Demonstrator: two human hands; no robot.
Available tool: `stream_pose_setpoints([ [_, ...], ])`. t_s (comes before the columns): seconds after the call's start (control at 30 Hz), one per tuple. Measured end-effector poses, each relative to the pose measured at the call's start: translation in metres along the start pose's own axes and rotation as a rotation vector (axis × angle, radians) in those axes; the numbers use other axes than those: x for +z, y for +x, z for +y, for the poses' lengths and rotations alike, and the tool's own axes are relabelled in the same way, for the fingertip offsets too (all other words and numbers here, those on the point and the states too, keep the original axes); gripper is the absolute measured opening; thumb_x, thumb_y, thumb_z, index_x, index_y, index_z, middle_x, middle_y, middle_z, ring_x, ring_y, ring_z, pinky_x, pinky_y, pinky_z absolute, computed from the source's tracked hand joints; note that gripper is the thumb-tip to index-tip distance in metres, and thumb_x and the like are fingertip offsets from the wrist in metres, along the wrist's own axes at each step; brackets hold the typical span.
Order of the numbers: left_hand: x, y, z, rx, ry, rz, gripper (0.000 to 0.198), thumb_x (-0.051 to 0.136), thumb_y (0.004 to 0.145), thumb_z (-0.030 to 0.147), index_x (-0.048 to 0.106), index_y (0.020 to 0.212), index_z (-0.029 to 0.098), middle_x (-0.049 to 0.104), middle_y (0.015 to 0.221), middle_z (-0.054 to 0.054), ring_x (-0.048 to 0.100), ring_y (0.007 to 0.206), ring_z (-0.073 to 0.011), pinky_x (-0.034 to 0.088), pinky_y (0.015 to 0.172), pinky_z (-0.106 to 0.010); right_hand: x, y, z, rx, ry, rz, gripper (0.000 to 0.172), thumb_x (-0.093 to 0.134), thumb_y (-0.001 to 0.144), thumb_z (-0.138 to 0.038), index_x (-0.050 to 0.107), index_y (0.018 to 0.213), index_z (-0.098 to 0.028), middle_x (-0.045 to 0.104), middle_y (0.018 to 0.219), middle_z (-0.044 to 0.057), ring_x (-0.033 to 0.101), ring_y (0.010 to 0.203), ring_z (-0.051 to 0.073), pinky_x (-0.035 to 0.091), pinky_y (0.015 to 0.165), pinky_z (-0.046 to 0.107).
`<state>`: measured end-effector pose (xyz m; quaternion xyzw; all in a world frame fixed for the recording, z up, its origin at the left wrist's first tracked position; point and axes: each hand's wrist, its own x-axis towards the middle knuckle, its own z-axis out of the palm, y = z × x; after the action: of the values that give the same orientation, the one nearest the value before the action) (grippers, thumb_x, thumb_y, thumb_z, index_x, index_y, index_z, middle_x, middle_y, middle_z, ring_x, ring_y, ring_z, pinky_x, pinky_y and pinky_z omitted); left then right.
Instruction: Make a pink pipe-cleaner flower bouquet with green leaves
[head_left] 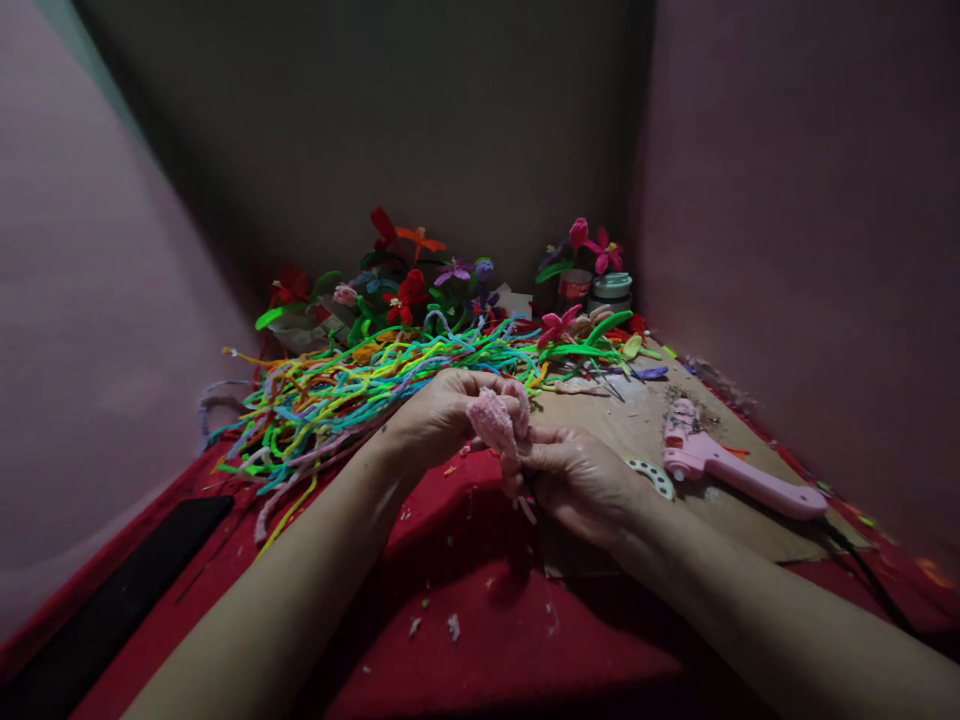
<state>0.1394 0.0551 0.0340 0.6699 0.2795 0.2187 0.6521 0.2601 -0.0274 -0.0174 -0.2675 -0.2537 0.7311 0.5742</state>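
Observation:
Between my two hands, above the front of the table, is a pale pink pipe-cleaner flower (493, 418) with fuzzy, rounded petals. My left hand (442, 415) pinches its petals from the upper left, fingers curled behind them. Lower down on the right, my right hand (574, 475) is closed around the flower's base, thumb and forefinger together. Short pink ends poke out below the right fingers. Part of the flower is hidden by my fingers.
A heap of colourful pipe cleaners (352, 385) spreads behind my left arm. On a cardboard sheet (600, 420) lies a pink glue gun (720, 465) with a black cord. Finished fuzzy flowers (409, 295) stand at the back. A black flat object (127, 590) lies left on the red cloth (465, 620).

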Motion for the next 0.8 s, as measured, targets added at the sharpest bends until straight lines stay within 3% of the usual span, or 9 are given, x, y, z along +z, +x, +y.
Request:
stream_pose_setpoints([
  [0.1, 0.001, -0.002, 0.003, 0.010, 0.050, -0.027, 0.010, 0.068, 0.063, 0.019, 0.063, 0.064, 0.010, 0.062, 0.058, -0.002, 0.053, 0.049, -0.0094, 0.038, 0.047, -0.019, 0.002, -0.001, -0.001, 0.002, -0.030, -0.010, 0.009, 0.068, 0.055, -0.010, 0.062, 0.061, -0.009, 0.055, 0.050, 0.002, 0.046, 0.044, 0.008, 0.034, 0.048, 0.024],
  [0.23, 0.001, -0.002, 0.002, -0.021, 0.052, 0.031, 0.014, 0.072, 0.058, 0.019, 0.063, 0.063, 0.010, 0.059, 0.054, 0.001, 0.051, 0.047, -0.0077, 0.038, 0.048, -0.019, 0.004, -0.002, -0.001, 0.020, -0.055, -0.013, 0.011, 0.070, 0.055, -0.012, 0.063, 0.062, -0.008, 0.054, 0.051, 0.001, 0.045, 0.045, 0.007, 0.034, 0.048, 0.023],
  [0.53, 0.000, 0.001, -0.003, -0.050, -0.014, 0.096, 0.016, 0.073, 0.057, 0.021, 0.063, 0.063, 0.010, 0.059, 0.054, 0.000, 0.049, 0.045, -0.0077, 0.036, 0.045, -0.020, 0.002, -0.003, 0.001, -0.039, -0.100, -0.003, 0.010, 0.072, 0.057, -0.016, 0.065, 0.061, -0.010, 0.055, 0.052, 0.001, 0.046, 0.048, 0.009, 0.035, 0.050, 0.024],
  [0.67, -0.017, -0.001, -0.008, -0.036, -0.234, 0.075, 0.023, 0.072, 0.063, 0.022, 0.066, 0.082, 0.011, 0.063, 0.068, -0.004, 0.050, 0.048, -0.0063, 0.036, 0.045, -0.018, 0.004, -0.001, -0.003, -0.118, -0.029, 0.079, 0.012, 0.072, 0.058, -0.014, 0.068, 0.068, -0.010, 0.058, 0.058, 0.002, 0.045, 0.050, 0.009, 0.034, 0.050, 0.024],
  [0.8, -0.018, -0.013, -0.018, -0.036, -0.275, 0.210, 0.016, 0.072, 0.066, 0.021, 0.061, 0.073, 0.012, 0.053, 0.058, 0.003, 0.034, 0.038, 0.0004, 0.023, 0.037, -0.014, 0.004, 0.002, -0.007, -0.270, 0.029, 0.209, 0.007, 0.071, 0.057, -0.013, 0.068, 0.063, -0.012, 0.059, 0.057, 0.002, 0.047, 0.052, 0.009, 0.034, 0.053, 0.024],
])
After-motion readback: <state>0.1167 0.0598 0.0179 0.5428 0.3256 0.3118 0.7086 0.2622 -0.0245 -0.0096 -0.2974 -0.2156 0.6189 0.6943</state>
